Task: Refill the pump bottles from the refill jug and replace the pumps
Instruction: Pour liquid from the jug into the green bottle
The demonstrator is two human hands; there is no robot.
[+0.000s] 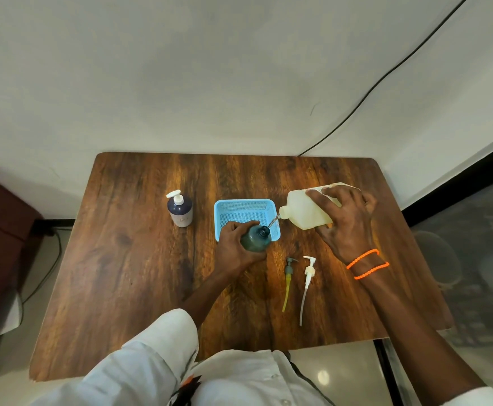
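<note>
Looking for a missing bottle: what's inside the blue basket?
The visible part of the blue basket shows only bare mesh. Its near side is covered by the left hand and the green bottle, so that part can't be checked.

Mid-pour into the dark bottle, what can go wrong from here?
1. The thin stream from the tilted cream plastic refill jug could miss the narrow neck of the dark green bottle and spill into the blue mesh basket.
2. The dark bottle hides its fill level; overflow is possible.
3. Either loose pump could be mismatched later: grey pump, white pump.
</note>
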